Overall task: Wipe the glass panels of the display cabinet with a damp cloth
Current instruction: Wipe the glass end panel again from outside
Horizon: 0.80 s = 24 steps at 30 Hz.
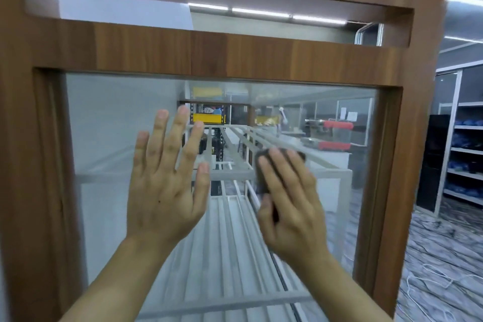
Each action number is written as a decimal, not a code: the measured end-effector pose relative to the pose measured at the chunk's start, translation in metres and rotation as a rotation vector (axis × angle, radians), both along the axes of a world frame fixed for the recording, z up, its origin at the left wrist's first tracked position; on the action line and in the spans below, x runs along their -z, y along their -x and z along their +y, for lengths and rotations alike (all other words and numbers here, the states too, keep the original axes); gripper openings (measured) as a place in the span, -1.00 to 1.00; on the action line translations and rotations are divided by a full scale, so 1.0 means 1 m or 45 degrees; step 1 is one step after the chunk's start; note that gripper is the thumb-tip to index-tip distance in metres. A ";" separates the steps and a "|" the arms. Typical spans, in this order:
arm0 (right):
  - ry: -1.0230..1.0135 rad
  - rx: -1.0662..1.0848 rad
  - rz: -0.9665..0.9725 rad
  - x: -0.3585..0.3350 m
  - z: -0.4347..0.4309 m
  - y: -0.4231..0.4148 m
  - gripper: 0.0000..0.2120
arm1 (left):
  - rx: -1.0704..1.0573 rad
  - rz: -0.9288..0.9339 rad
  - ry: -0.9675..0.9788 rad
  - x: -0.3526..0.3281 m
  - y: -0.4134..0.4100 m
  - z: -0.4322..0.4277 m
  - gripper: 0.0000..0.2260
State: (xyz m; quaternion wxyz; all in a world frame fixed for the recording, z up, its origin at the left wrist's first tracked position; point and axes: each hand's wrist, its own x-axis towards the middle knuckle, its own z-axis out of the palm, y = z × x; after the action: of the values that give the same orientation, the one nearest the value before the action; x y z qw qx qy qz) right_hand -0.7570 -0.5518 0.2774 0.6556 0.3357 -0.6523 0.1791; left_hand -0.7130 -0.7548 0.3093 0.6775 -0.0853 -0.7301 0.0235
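A large glass panel (109,123) sits in the brown wooden frame (235,52) of the display cabinet, right in front of me. My left hand (167,180) lies flat against the glass, fingers straight and spread. To its right, my right hand (290,201) presses a dark folded cloth (262,165) against the glass, fingers straight over it and thumb at its lower edge. The cloth is mostly hidden under that hand and looks blurred.
Pale grey slatted shelves (230,238) show through the glass. A narrow open slot (209,10) runs across the frame above the panel. To the right of the cabinet stand shelves with blue items (465,154), and a white cable (428,277) lies on patterned floor.
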 end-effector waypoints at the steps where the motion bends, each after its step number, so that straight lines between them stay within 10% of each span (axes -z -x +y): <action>1: 0.088 -0.009 -0.004 -0.009 0.005 0.002 -0.54 | -0.006 -0.005 -0.002 0.000 0.000 0.001 -0.47; 5: 0.522 -0.054 -0.068 -0.072 -0.026 -0.002 -0.54 | -0.004 -0.009 0.005 0.001 0.000 0.000 -0.47; 12: -0.085 0.031 0.009 0.016 -0.002 -0.002 -0.55 | -0.008 -0.014 0.010 0.000 -0.002 0.000 -0.48; 18: 0.497 -0.045 -0.057 -0.065 -0.038 -0.006 -0.53 | -0.011 -0.025 0.005 0.000 -0.002 0.000 -0.48; 24: -0.163 0.059 0.011 0.020 -0.011 -0.005 -0.52 | 0.001 -0.013 0.008 -0.001 -0.003 0.000 -0.50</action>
State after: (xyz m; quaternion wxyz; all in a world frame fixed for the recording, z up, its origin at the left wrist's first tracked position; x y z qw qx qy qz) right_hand -0.7518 -0.5624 0.2578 0.6396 0.3626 -0.6671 0.1201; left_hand -0.7103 -0.7544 0.3107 0.6736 -0.0878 -0.7334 0.0248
